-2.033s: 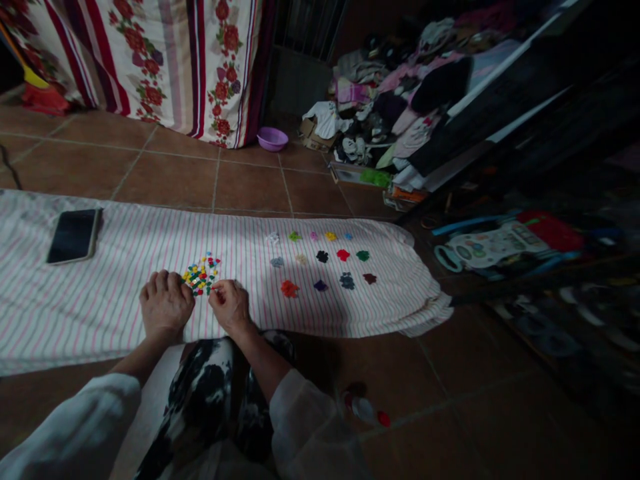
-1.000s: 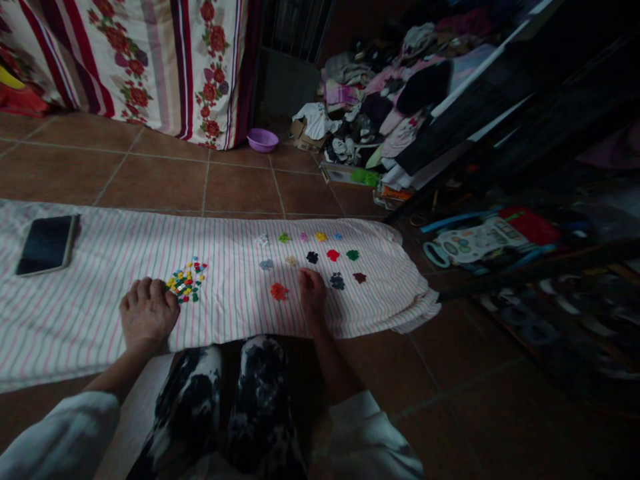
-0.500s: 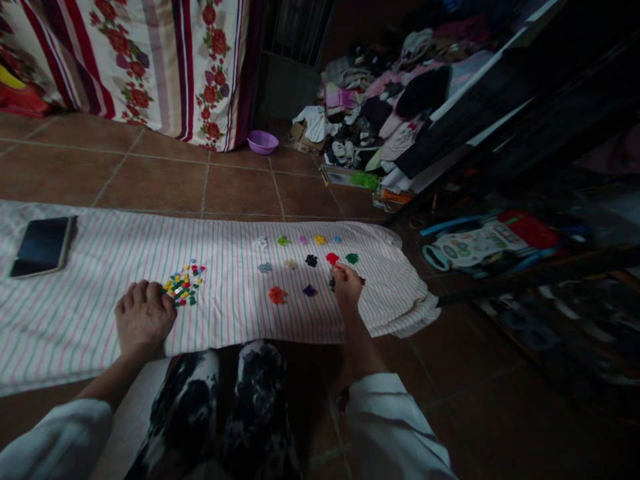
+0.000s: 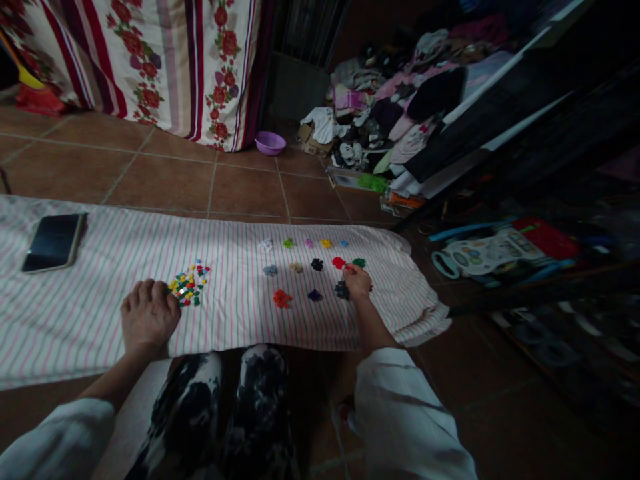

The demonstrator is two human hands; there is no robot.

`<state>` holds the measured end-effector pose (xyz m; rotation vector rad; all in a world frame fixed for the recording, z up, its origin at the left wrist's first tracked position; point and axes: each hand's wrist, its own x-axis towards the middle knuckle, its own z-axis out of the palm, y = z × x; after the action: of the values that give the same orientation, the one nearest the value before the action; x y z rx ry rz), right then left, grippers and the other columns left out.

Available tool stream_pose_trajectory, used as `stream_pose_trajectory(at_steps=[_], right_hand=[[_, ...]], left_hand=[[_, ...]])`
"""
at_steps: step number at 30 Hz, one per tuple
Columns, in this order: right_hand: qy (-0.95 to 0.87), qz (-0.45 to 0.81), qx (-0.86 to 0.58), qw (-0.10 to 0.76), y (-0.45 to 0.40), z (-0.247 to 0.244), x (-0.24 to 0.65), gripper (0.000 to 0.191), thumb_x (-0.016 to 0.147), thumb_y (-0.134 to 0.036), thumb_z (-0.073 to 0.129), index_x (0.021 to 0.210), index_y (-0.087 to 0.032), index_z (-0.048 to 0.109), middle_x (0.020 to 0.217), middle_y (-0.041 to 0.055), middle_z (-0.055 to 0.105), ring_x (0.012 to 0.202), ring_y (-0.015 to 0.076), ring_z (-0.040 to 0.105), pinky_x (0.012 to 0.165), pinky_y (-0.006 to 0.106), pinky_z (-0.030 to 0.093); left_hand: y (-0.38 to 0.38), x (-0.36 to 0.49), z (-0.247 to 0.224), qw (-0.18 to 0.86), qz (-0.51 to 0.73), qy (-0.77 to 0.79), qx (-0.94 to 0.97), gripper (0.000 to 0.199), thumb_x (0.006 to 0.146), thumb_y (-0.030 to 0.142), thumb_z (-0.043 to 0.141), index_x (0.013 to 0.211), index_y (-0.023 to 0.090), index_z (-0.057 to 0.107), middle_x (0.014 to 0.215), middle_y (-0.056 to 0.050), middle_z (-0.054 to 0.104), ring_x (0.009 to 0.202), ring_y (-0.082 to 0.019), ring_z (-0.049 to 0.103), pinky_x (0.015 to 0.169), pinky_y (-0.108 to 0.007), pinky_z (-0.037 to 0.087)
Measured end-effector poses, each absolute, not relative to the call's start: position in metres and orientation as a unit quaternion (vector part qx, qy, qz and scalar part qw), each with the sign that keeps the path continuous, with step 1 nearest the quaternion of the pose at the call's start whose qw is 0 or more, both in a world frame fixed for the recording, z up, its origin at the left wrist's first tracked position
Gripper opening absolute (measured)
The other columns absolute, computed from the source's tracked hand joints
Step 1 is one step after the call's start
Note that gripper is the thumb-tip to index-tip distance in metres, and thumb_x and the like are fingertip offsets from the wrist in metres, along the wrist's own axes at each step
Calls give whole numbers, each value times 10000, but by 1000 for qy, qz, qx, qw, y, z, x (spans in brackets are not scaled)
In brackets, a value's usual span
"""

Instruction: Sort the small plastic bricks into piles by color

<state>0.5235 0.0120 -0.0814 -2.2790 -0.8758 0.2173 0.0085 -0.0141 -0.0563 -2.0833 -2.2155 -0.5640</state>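
Observation:
Palm down on the striped cloth (image 4: 235, 313), my left hand (image 4: 150, 312) lies with its fingers laid out, its thumb side against a mixed pile of small coloured pieces (image 4: 186, 288). My right hand (image 4: 358, 283) has thumb and finger pinched together beside the red pile (image 4: 339, 263); what is between the tips is too small to make out. Close to that hand are the dark green pile (image 4: 359, 263) and the dark grey pile (image 4: 342, 289). Further left sit the black pile (image 4: 317, 265), purple pile (image 4: 315, 295) and orange pile (image 4: 282, 299).
More small piles, such as white (image 4: 267, 245), lime (image 4: 289, 243) and yellow (image 4: 326, 243), line the cloth's far side. A phone (image 4: 54, 243) lies at the left. Beyond are a purple basin (image 4: 270, 143), heaped clothes (image 4: 395, 100) and a dark rack (image 4: 540, 280).
My right hand has shifted slightly right, uncovering the dark grey pile, and its fingertips are now between the red and green piles. My left hand stays by the mixed pile. The view has shifted slightly.

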Motion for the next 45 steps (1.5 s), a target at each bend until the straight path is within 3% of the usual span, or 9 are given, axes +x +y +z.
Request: stream_pose_trajectory(at_steps=[8,17,22,27,32,38,45], right_hand=[[-360,105,-858,351,16,-85,528,334,746,-246,564,1001,-189,771,939,75,786,968,245,722,954,381,549],[-336,156,-825,426,15,-95,532,387,731,-254,564,1076,-180,723,950,57,769,943,210,727,954,369,565],[-330,147,-839,408,11,-86,528,385,733,-241,569,1076,-179,732,964,71,768,948,219,722,955,360,555],[-364,56,-856,363,9,-67,509,374,797,-233,498,1069,-158,743,1028,107,756,1044,259,692,1030,428,507],[-469,-3,-770,433,12,-51,451,370,852,-254,450,1052,-136,737,1062,149,732,1041,246,673,1002,406,521],[-601,103,-649,456,7,-52,340,329,929,-286,443,1040,-166,729,1024,128,733,936,203,687,841,317,570],[-714,223,-565,349,-5,-61,237,287,953,-177,493,1096,-214,740,1065,71,726,997,177,679,903,293,542]], left_hand=[[-14,8,-56,22,-185,-712,-677,370,924,317,381,1139,124,613,1325,-254,601,1336,-418,499,1041,-611,421],[-14,8,-55,15,-177,-716,-676,386,937,322,344,1144,123,603,1342,-252,584,1356,-413,478,1064,-592,400],[-14,8,-57,7,-182,-717,-673,397,939,329,348,1158,123,606,1367,-257,570,1371,-416,456,1071,-597,389],[-13,9,-56,-7,-177,-725,-666,397,911,312,383,1169,114,610,1369,-243,567,1377,-399,443,1087,-579,364],[-12,9,-56,17,-158,-728,-667,397,922,317,364,1175,126,604,1354,-217,577,1356,-375,459,1075,-533,365],[-12,6,-60,32,-151,-721,-675,400,942,323,338,1168,121,598,1336,-213,581,1358,-366,457,1070,-513,367],[-12,7,-58,15,-156,-724,-672,384,929,316,353,1146,118,601,1350,-217,578,1361,-367,458,1077,-506,360]])
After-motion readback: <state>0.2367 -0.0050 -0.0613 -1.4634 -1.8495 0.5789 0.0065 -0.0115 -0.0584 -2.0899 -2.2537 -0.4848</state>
